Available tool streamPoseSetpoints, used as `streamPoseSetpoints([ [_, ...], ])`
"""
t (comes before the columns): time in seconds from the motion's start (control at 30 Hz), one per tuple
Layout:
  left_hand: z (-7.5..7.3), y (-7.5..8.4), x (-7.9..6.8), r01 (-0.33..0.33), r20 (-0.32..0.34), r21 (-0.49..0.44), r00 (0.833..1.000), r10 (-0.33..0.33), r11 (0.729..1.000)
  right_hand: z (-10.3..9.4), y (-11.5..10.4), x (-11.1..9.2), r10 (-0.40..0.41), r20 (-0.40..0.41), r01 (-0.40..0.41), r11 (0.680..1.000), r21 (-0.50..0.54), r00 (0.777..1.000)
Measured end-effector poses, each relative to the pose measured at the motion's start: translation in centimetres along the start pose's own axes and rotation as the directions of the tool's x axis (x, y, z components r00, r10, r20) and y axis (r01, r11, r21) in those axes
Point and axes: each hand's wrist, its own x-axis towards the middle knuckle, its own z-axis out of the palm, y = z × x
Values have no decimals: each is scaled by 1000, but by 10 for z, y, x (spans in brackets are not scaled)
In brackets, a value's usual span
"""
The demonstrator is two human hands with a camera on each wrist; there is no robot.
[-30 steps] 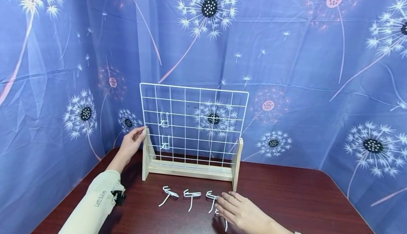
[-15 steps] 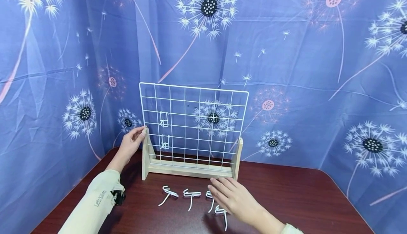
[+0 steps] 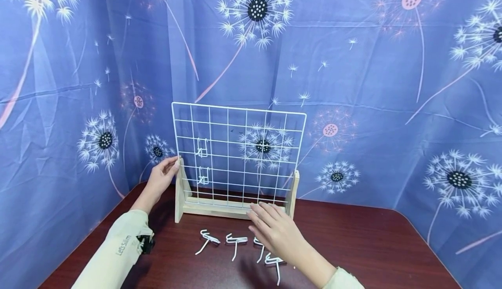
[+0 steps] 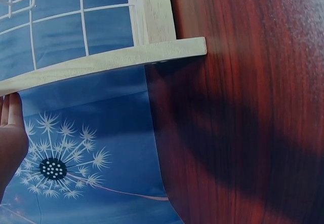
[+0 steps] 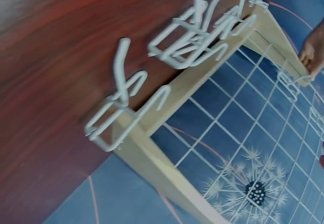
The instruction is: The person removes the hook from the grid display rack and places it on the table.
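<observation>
A white wire grid panel stands upright in a wooden stand. My left hand grips the top of the stand's left post, its fingers meeting the wood in the left wrist view. My right hand hovers palm down over the table in front of the panel, fingers fairly straight, thumb hidden. Below it lie several white wire hooks, partly covered by the hand. In the right wrist view, a nearby hook overlaps the stand's edge. Two hooks hang on the grid's left side, an upper hook above a lower hook.
A dark red wooden table carries everything. Blue curtains with dandelion prints hang behind the table and on both sides. A small black device sits at the left sleeve.
My right hand has risen forward and a little left from beside the rightmost hooks toward the stand, uncovering a front hook. My left hand, the panel and its hung hooks stay put.
</observation>
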Motion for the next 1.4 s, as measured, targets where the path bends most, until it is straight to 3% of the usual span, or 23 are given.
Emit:
streamPoseSetpoints([
  [0.3,1,1,1,3,-8,4,1000,-3,1000,10,1,19,120,98,-118,993,-20,988],
  [0.5,2,-1,2,-18,-8,-5,1000,18,1000,17,1,32,162,108,-158,986,-47,981],
  [0.77,0,-1,3,1,-6,19,1000,-1,1000,29,-2,49,252,100,-251,968,-21,963],
  [1.0,0,-3,2,-20,-6,9,1000,20,1000,44,-7,61,376,100,-384,921,66,921],
  [1.23,1,-2,3,-1,-6,-3,1000,1,1000,62,-13,68,432,99,-442,886,139,896],
  [1.4,0,-3,4,11,-8,-5,1000,-11,1000,72,-20,76,491,103,-501,843,196,865],
])
